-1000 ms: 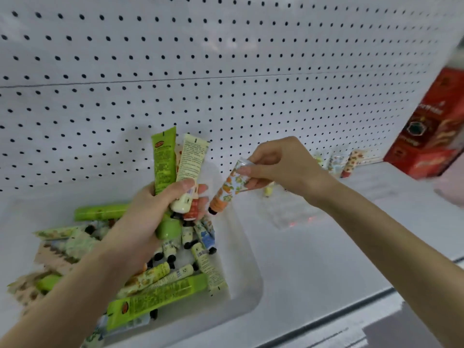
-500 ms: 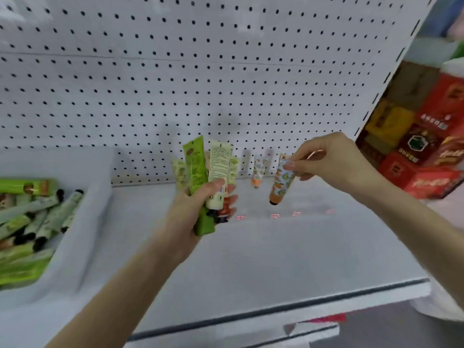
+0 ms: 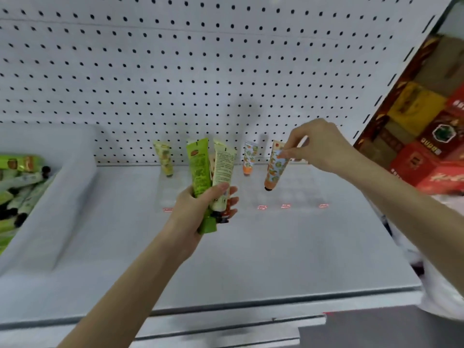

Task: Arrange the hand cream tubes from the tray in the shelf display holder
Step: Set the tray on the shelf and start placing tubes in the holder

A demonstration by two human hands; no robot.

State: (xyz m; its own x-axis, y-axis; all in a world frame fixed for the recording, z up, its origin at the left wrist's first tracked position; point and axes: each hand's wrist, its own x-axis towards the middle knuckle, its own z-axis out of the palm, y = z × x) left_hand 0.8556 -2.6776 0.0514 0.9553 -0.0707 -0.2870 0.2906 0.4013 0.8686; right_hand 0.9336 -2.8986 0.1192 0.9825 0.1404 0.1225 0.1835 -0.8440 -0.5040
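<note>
Head view: our right hand (image 3: 319, 146) pinches the orange-patterned tube (image 3: 275, 167) by its crimped top, cap down, long axis near upright, just above the clear display holder (image 3: 296, 194) on the shelf (image 3: 251, 259). Our left hand (image 3: 200, 209) clenches a bunch of spare tubes (image 3: 211, 169), farther from the open slots.

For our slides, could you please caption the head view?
Right hand lowers an orange floral tube cap-down toward the clear shelf holder; left hand grips a bunch of tubes.
</note>
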